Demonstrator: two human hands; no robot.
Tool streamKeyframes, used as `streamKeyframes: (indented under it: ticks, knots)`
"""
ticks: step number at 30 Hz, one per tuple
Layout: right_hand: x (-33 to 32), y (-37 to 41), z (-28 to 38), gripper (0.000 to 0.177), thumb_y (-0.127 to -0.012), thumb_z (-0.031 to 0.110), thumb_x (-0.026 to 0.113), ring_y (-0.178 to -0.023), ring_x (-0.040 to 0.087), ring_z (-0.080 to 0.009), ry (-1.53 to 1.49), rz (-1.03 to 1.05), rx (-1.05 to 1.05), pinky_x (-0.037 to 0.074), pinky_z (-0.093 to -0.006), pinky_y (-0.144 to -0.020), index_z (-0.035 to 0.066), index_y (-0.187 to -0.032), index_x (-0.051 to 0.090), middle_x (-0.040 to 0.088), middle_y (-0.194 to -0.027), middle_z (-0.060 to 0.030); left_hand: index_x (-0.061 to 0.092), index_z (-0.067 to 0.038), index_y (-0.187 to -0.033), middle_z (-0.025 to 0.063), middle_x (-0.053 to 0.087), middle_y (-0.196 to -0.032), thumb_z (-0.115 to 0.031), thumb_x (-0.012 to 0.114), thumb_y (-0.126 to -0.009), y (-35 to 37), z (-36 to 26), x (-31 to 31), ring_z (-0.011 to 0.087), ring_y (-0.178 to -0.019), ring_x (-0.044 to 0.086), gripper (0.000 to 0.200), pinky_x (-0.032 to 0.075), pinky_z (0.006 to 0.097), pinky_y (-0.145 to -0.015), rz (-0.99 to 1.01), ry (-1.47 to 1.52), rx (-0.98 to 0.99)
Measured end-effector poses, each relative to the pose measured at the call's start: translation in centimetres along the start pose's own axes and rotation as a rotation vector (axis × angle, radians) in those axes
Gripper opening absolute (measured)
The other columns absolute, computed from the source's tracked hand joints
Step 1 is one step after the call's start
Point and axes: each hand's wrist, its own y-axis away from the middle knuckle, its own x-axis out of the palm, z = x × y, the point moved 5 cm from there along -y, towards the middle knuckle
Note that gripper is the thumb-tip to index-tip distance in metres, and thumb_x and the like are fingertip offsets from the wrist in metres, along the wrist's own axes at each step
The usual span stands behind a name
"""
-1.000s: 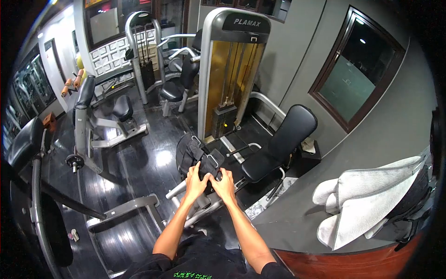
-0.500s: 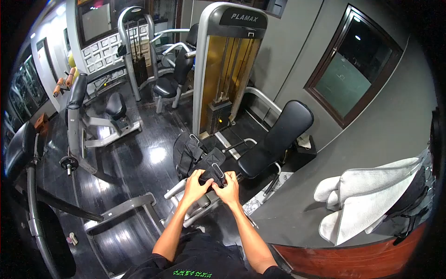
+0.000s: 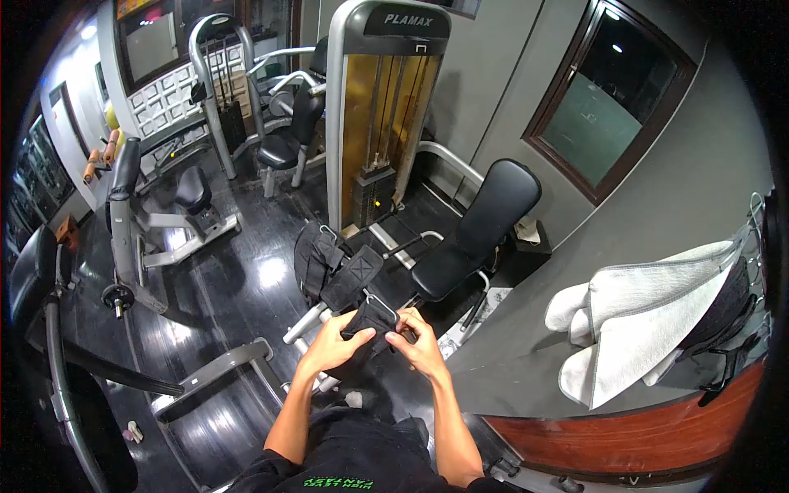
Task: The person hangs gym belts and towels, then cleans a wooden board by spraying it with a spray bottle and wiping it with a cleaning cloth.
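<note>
Out in front of my body, both hands hold a black padded strap (image 3: 371, 320) that has a metal ring at its far end. My left hand (image 3: 332, 342) grips its left side, thumb on top. On the right edge my right hand (image 3: 420, 342) pinches the strap between thumb and fingers. Just beyond lies another black strap piece (image 3: 353, 273) with a stitched cross. Beside that, a black bundle of straps (image 3: 312, 256) carries a second metal ring. What supports the bundle is partly hidden.
A weight-stack machine (image 3: 335, 123) with a black padded seat (image 3: 448, 267) stands ahead. White towels (image 3: 649, 300) hang on the right by the grey wall. To the left are a grey metal frame (image 3: 218, 374) and other gym machines on dark flooring.
My hands have spread slightly apart and the strap between them shows more of its surface. The view has shifted a little, so the background sits further left and higher.
</note>
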Motion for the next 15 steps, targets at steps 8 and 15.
streamKeyframes:
  ticks: [8, 15]
  knots:
    - [-1.8, 2.5, 8.8, 0.024, -0.083, 0.010, 0.068, -0.089, 0.060, -0.0177, 0.002, -0.080, -0.181, 0.046, -0.0293, -0.081, 0.004, -0.106, 0.067, 0.064, -0.093, -0.0094, 0.062, 0.003, -0.087, 0.0137, 0.055, -0.063, -0.020, 0.066, -0.085, 3.5, -6.8, 2.5, 0.0154, -0.053, 0.049, 0.024, 0.040, 0.0322, -0.051, 0.063, -0.239, 0.164]
    - [-5.4, 6.1, 13.2, 0.013, -0.082, 0.006, 0.068, -0.078, 0.059, -0.0171, 0.203, -0.102, -0.177, 0.047, -0.0275, -0.071, 0.003, -0.094, 0.067, 0.062, -0.084, -0.0068, 0.060, 0.004, -0.077, 0.0133, 0.053, -0.061, -0.017, 0.067, -0.084, 5.2, -9.0, 6.7, 0.0188, -0.052, 0.048, 0.023, 0.039, 0.0335, -0.051, 0.097, -0.305, 0.225]
